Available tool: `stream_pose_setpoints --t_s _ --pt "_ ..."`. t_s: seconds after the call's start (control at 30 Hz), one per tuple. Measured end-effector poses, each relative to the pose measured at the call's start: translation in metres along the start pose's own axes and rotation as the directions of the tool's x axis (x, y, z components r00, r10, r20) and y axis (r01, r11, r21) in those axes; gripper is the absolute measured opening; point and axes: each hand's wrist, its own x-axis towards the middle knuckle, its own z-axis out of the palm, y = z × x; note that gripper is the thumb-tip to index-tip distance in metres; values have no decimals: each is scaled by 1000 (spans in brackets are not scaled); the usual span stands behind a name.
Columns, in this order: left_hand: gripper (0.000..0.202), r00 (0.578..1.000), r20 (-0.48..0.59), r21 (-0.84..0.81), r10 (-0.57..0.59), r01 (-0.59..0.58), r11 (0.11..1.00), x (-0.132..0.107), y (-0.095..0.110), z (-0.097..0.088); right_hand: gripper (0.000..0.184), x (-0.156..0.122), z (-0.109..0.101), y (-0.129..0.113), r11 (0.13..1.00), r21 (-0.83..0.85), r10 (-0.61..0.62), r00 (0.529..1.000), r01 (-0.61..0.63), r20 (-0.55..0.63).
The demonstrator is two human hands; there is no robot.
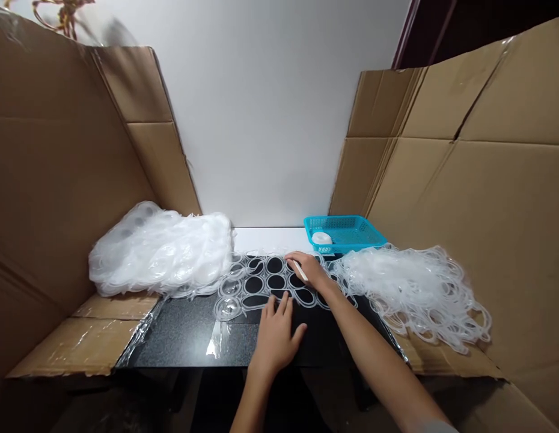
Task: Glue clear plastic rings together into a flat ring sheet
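A lattice of clear plastic with round and oval cut-outs [264, 282] lies flat on the black tabletop, its holes showing the dark surface beneath. My left hand [278, 334] rests open at the lattice's near edge, fingertips on it and thumb spread to the right. Above the middle-right of the lattice, my right hand [312, 270] is closed around a slim white stick-like tool [300, 270]. The right fingertips are at the far part of the lattice; the tool's exact kind cannot be made out.
A thick pile of similar clear plastic sheets [162, 252] stands at the left. Loose, tangled plastic lattices [410, 288] are heaped at the right. At the back right, a blue basket [360, 231] holds a white round item [321, 239]. Cardboard walls [464, 198] enclose both sides.
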Motion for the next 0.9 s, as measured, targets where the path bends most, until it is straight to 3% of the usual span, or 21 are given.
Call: stream_pose_setpoints --t_s 0.13,0.23,0.4,0.6,0.8,0.9 --pt "38 993 -46 -138 109 -114 984 15 12 14 31 3 14 -27 979 205 8 996 11 -93" --pt "37 985 -73 -238 154 -168 957 28 16 17 31 -1 23 -44 947 315 54 998 -57 19" --pt "37 982 -85 -265 167 -184 947 44 20 20 14 -4 19 -64 963 269 -26 984 -22 176" --pt "29 988 -47 -195 150 -156 968 49 28 22 13 -3 9 -61 908 332 163 946 -254 279" --pt "30 983 -13 -166 185 -185 969 59 41 25 12 -3 1 -54 937 272 155 958 -221 242" --pt "28 979 -60 -172 197 -205 964 47 37 24 12 -5 1 -50 927 286 173 954 -242 246"
